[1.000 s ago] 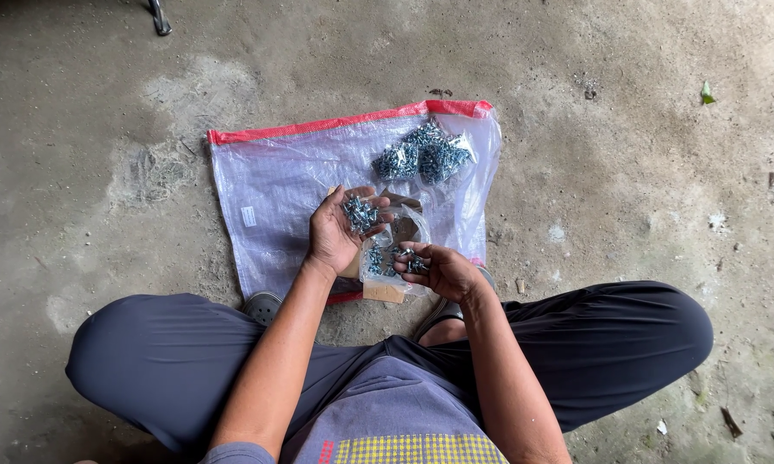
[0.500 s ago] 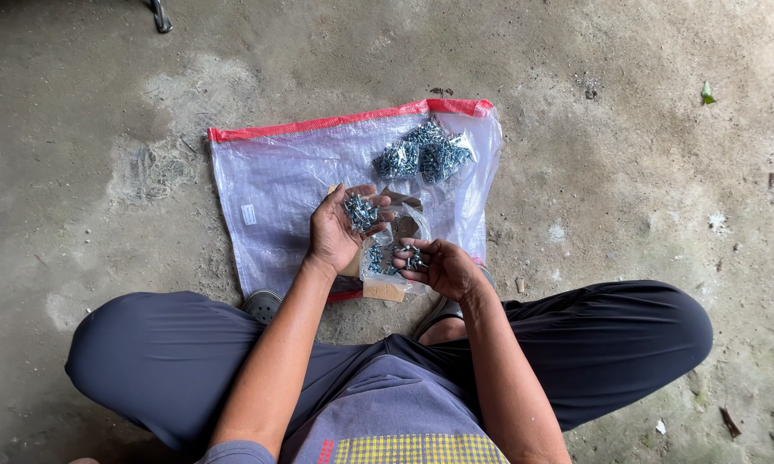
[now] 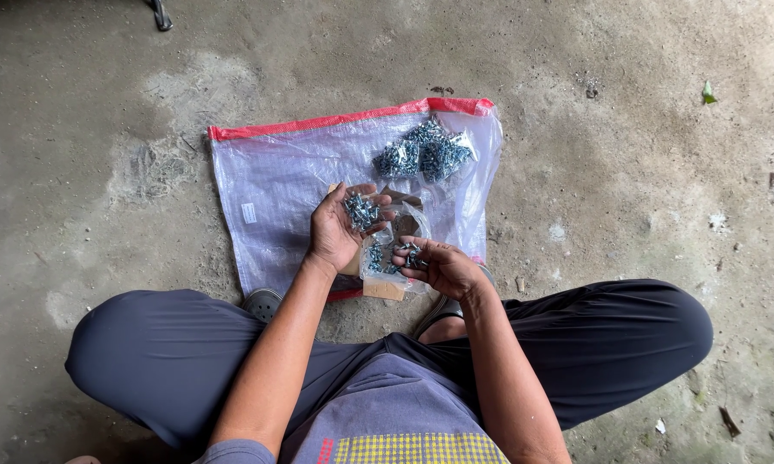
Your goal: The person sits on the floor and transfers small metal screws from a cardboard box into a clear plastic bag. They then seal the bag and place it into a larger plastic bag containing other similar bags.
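Right hand (image 3: 438, 266) shifted slightly, screws (image 3: 361, 209) in left hand (image 3: 339, 230)

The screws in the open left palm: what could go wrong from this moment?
1. The left hand lies open with a loose heap of small screws in it; a tilt could probably spill them onto the concrete floor.
2. The right hand pinches a few screws over a small clear bag; some may drop beside it, onto the woven sack.
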